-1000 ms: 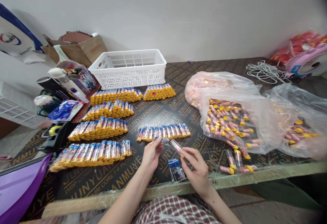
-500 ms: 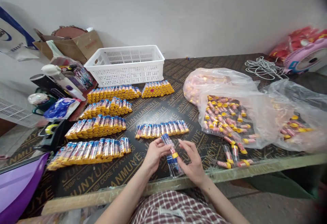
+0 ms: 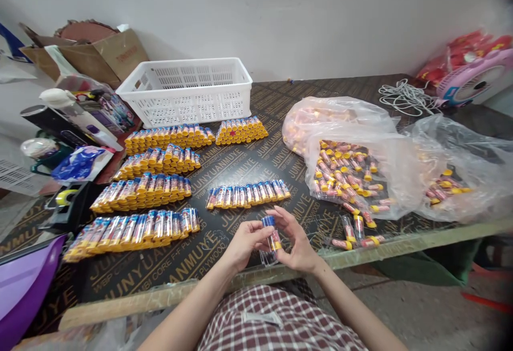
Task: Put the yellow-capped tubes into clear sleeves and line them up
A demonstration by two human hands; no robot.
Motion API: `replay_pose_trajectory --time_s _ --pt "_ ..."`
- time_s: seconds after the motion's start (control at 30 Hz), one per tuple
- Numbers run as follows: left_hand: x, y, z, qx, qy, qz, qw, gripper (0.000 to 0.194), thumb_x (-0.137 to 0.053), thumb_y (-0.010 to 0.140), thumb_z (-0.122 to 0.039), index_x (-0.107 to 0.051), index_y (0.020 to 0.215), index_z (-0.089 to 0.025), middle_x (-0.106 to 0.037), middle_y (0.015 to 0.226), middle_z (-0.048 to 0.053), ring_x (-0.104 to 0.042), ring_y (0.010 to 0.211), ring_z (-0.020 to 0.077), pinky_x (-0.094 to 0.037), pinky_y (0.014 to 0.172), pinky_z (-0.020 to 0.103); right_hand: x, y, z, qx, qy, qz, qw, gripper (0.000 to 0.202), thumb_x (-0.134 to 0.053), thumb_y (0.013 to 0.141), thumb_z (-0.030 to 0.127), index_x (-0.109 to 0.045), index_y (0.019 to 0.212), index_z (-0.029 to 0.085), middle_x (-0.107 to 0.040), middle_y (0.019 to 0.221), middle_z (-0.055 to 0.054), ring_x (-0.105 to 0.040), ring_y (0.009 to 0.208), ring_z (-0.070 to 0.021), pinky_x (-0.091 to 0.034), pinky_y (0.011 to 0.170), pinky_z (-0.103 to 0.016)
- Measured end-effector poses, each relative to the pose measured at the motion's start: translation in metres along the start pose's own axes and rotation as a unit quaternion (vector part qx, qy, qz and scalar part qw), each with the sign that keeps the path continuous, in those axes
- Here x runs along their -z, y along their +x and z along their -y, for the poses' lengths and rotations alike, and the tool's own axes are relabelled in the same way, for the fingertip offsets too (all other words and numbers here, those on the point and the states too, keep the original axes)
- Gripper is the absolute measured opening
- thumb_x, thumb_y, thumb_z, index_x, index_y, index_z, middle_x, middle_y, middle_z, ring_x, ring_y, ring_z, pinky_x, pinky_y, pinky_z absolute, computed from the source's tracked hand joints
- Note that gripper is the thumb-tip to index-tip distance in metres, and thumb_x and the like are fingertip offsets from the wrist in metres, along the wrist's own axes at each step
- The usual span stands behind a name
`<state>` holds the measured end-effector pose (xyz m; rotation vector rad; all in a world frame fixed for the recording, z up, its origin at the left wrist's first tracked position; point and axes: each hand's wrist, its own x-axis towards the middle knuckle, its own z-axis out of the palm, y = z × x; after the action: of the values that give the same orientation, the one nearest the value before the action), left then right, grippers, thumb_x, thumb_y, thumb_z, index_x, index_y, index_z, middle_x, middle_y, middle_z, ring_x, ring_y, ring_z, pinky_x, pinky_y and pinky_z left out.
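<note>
My left hand (image 3: 245, 244) pinches a small clear tube (image 3: 274, 240) with a yellow cap at its lower end and a blue band at the top. Curved around the other side is my right hand (image 3: 297, 241), thumb at the yellow end and fingertips by the blue end. Under the hands, clear and blue strips (image 3: 267, 258) lie on the table, mostly covered. Just beyond, a row of blue-and-yellow tubes (image 3: 248, 195) lies side by side. Loose pink tubes with yellow caps (image 3: 358, 227) lie to the right of my right hand.
Stacked tube rows (image 3: 140, 228) fill the left, before a white basket (image 3: 188, 106). Plastic bags of tubes (image 3: 356, 172) spread over the right. A tape dispenser (image 3: 66, 207), a purple bin (image 3: 30, 292), white cable (image 3: 406, 97) and a pink fan (image 3: 475, 81) stand around the edges.
The tube has turned more upright between my hands. My right hand has closed in around it, its fingers now by the blue end. The view has shifted slightly.
</note>
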<state>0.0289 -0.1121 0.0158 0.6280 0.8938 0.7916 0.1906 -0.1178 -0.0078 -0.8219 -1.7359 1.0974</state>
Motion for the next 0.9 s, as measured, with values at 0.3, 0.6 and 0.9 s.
replay_pose_trajectory --time_s 0.3,0.6,0.9 --pt "-0.003 -0.001 0.000 0.001 -0.003 -0.001 1.000 0.034 -0.077 0.064 -0.039 -0.066 0.076 -0.009 -0.066 0.067 0.005 -0.059 0.055 0.0114 -0.048 0.055 0.023 -0.002 0.000 0.001 0.008 0.013 -0.015 1.000 0.089 -0.051 0.059 0.002 -0.024 0.141 0.026 -0.044 0.135 -0.009 -0.049 0.120 -0.0232 -0.043 0.101 -0.040" --pt "0.010 0.012 0.008 -0.035 0.120 -0.057 0.990 0.044 -0.067 0.069 -0.052 -0.065 0.090 -0.013 -0.067 0.081 0.007 -0.061 0.066 0.0153 -0.048 0.064 0.028 0.021 0.014 -0.014 0.024 -0.070 -0.023 0.997 0.086 -0.053 0.061 0.004 -0.026 0.140 0.025 -0.045 0.135 -0.009 -0.047 0.122 -0.0236 -0.039 0.104 -0.041" --pt "0.034 0.027 0.039 -0.099 0.623 -0.132 0.765 0.011 -0.068 0.071 -0.029 -0.064 0.073 -0.019 -0.061 0.078 0.001 -0.056 0.074 0.0163 -0.033 0.065 0.025 0.096 0.084 -0.077 -0.020 -0.273 -0.005 0.962 0.081 -0.053 0.059 0.010 -0.033 0.137 0.017 -0.054 0.125 -0.011 -0.052 0.116 -0.0231 -0.035 0.103 -0.040"
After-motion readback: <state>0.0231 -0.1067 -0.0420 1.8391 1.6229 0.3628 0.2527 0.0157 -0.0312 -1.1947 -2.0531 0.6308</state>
